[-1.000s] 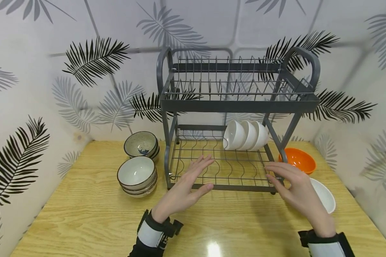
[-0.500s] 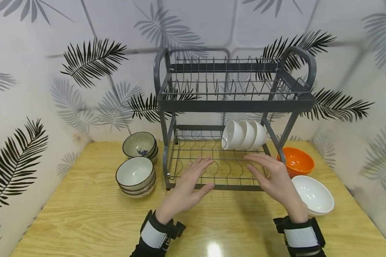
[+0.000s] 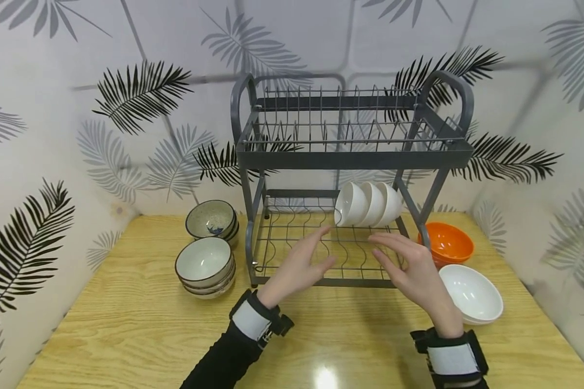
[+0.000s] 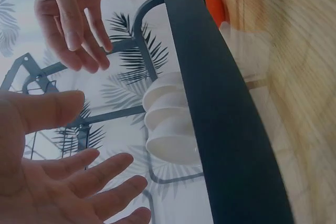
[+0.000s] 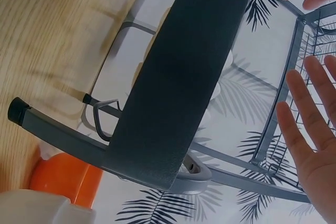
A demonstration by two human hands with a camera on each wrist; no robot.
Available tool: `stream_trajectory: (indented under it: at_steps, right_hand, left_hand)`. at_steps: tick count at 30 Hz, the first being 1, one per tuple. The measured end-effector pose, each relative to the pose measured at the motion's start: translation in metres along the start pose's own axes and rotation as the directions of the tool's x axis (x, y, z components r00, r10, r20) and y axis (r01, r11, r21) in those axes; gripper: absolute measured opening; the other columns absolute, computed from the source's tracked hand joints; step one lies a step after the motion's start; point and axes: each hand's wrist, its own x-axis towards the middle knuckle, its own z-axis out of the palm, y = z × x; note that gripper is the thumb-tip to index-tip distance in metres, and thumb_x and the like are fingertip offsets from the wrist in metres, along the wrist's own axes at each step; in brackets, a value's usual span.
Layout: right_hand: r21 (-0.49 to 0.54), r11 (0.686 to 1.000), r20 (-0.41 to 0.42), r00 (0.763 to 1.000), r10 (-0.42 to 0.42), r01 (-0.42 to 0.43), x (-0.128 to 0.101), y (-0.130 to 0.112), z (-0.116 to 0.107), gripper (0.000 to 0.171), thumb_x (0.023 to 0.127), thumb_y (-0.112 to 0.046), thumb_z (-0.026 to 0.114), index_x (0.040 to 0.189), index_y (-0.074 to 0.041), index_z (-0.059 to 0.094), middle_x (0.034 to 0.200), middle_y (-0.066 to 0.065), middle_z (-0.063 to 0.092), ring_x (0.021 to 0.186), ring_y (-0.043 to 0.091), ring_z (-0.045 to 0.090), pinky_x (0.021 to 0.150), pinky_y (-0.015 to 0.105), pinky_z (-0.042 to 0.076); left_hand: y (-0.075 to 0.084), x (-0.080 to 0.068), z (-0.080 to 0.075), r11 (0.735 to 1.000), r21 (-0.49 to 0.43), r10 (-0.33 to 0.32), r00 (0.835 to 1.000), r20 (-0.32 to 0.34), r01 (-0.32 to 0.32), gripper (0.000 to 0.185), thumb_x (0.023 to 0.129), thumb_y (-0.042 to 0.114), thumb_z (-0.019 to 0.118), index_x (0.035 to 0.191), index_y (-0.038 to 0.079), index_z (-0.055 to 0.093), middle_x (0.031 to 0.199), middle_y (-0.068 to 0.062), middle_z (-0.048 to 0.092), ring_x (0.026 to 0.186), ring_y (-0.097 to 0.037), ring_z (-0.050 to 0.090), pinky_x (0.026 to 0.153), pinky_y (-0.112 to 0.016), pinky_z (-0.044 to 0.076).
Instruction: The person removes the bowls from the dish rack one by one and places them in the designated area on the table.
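In the head view my left hand [image 3: 299, 267] hovers before the lower shelf of a dark grey two-tier dish rack [image 3: 355, 160], fingers extended and holding nothing. Opposite it, my right hand [image 3: 413, 275] is held up at the shelf's front right, also with nothing in its fingers. Three white bowls [image 3: 350, 205] stand tilted on their sides in a row at the back right of the lower shelf. They show in the left wrist view too, as white bowls [image 4: 173, 142] beyond the rack's front bar [image 4: 210, 103]. Both hands are apart from the bowls.
Left of the rack are a stack of speckled bowls [image 3: 210, 219] and a stack of dark-rimmed white bowls [image 3: 204, 263]. On the right sit orange bowls [image 3: 448, 243] and white bowls [image 3: 472, 294]. All stand on a wooden table [image 3: 126, 324] against a leaf-patterned wall [image 3: 292, 38].
My right hand has moved left, away from the white bowls at the right, and then held about still. My left hand has shifted slightly right and turned. The dishes have stayed put.
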Motion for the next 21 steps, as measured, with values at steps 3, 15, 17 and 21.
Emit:
stream_trajectory:
  at_steps: [3,15,17,21]
  right_hand:
    - [0.005,1.0,-0.005,1.0,0.007,-0.007,0.0,-0.001,-0.001,0.033,0.079,0.011,0.076,0.11,-0.001,0.074,0.11,0.014,0.077,0.102,0.034,0.071,0.102,-0.001,0.036]
    - [0.026,1.0,-0.023,1.0,-0.007,0.008,0.0,0.001,-0.004,0.036,0.076,0.015,0.077,0.109,0.001,0.074,0.109,0.016,0.077,0.103,0.035,0.071,0.104,0.001,0.036]
    - [0.028,1.0,-0.023,1.0,-0.008,0.008,0.0,0.001,-0.005,0.036,0.076,0.015,0.077,0.109,0.002,0.074,0.109,0.016,0.077,0.103,0.036,0.071,0.104,0.001,0.036]
    - [0.026,1.0,-0.025,1.0,-0.008,0.009,-0.001,0.0,-0.006,0.035,0.076,0.015,0.076,0.109,0.002,0.074,0.109,0.017,0.077,0.103,0.036,0.071,0.104,0.001,0.036]
  left_hand:
    - [0.001,0.014,-0.003,1.0,-0.022,-0.013,1.0,0.022,0.013,0.063,0.101,0.019,0.057,0.156,0.003,0.032,0.157,-0.022,0.042,0.145,-0.041,0.041,0.119,-0.058,0.036]
    - [0.003,0.06,-0.007,0.997,-0.024,-0.076,0.995,0.07,0.078,0.065,0.101,0.022,0.057,0.156,0.003,0.03,0.156,-0.023,0.043,0.145,-0.039,0.042,0.12,-0.056,0.036]
    - [0.002,0.067,-0.005,0.997,-0.013,-0.071,0.995,0.073,0.072,0.064,0.101,0.021,0.058,0.156,0.002,0.031,0.155,-0.024,0.044,0.144,-0.039,0.044,0.119,-0.055,0.038]
    - [0.005,0.077,-0.003,0.998,0.021,-0.054,0.996,0.075,0.052,0.061,0.1,0.019,0.058,0.154,0.0,0.034,0.153,-0.024,0.047,0.141,-0.039,0.048,0.117,-0.053,0.042]
